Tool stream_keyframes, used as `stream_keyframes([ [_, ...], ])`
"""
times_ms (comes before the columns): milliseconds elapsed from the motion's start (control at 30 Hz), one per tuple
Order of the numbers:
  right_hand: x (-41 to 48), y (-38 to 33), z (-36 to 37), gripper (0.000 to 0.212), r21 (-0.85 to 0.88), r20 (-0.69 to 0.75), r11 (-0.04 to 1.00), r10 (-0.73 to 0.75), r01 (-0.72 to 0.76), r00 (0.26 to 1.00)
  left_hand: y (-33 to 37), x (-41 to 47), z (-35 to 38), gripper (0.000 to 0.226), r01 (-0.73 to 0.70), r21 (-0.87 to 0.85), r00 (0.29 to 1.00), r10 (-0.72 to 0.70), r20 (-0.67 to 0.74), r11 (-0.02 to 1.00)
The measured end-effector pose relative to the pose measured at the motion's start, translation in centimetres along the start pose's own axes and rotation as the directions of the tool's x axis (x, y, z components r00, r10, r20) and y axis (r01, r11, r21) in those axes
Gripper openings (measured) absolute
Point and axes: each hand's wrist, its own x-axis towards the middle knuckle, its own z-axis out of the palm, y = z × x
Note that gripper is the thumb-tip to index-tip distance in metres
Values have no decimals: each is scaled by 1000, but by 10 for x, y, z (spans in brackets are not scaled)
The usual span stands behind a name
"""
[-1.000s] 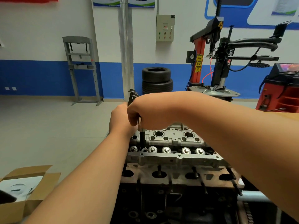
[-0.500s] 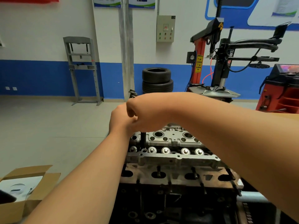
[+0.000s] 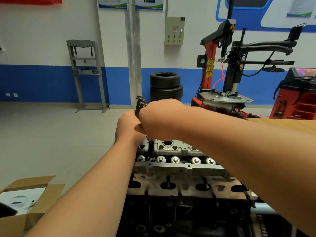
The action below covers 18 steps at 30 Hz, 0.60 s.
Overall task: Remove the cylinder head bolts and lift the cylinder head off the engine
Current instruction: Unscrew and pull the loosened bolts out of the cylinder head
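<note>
1. The yellow warning label (image 3: 210, 67) on the tyre changer (image 3: 235, 72) carries black pictograms and print too small for me to read. White letters run down the machine's black column, but I cannot make them out.
2. The grey control box (image 3: 174, 30) on the wall shows a red logo and small coloured lamps. Its wording and the posters along the top edge are too blurred to read.
3. My left hand (image 3: 128, 128) reaches in from the lower left with the forearm straight. Its grip is closed round a bundle of bolts (image 3: 140, 104), whose flanged heads stick up above both hands.
4. My right hand (image 3: 159, 119) crosses in from the right, back of the hand towards the camera and wrist bent down, touching the left hand. Its grip is wrapped over the top of a long dark bolt (image 3: 151, 149). The fingers themselves are hidden.
5. That bolt stands upright in a hole at the near left corner of the cylinder head (image 3: 179, 166).
6. The cylinder head sits on the engine block (image 3: 171, 212), directly below my hands. A row of shiny round caps runs along its top, and dark studs stick out of its near face.
7. Two stacked tyres (image 3: 165, 86) and a grey press frame (image 3: 85, 74) stand by the blue-banded wall. An open cardboard box (image 3: 34, 194) lies on the floor at lower left.
</note>
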Motion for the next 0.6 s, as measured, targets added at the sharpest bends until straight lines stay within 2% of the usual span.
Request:
stream_keyframes([
  [67, 1, 2, 1, 22, 66, 34, 997, -52, 50, 998, 0, -1, 0, 22, 13, -10, 1000, -13, -15, 1000],
  [167, -4, 7, -3, 33, 210, 83, 974, -101, 81, 991, 2, -3, -1, 33, 34, -79, 999, -37, -28, 996],
  [233, -2, 5, -3, 37, 186, 28, 982, -40, 34, 999, 2, -2, -1, 29, 33, -45, 999, -33, -18, 998],
  [300, 1, 2, -1, 40, 73, -40, 995, 69, -66, 997, 2, 0, -1, 24, -2, -12, 1000, 2, 1, 1000],
  [333, 0, 2, 1, 39, 21, -45, 997, 74, -73, 996, 2, 0, -1, 23, -7, 3, 1000, 7, -2, 1000],
  [400, 2, 2, 3, 26, 13, -8, 999, -29, 29, 1000, 2, -2, 0, 19, -17, 11, 1000, 17, -10, 1000],
  [433, 1, 4, 3, 21, 65, 20, 994, -84, 83, 996, 1, -3, 1, 16, -18, -25, 1000, 18, -12, 1000],
  [500, -3, 10, 0, 32, 209, 40, 972, -120, 109, 992, -1, -4, 1, 19, -12, -96, 1000, 9, -29, 995],
  [533, -5, 11, -2, 32, 264, 21, 959, -112, 102, 993, -1, -4, 0, 24, -6, -87, 999, 3, -33, 996],
  [600, -7, 10, -3, 29, 261, -38, 963, -52, 60, 998, -1, -1, 0, 24, -19, 8, 1000, 19, -4, 1000],
])
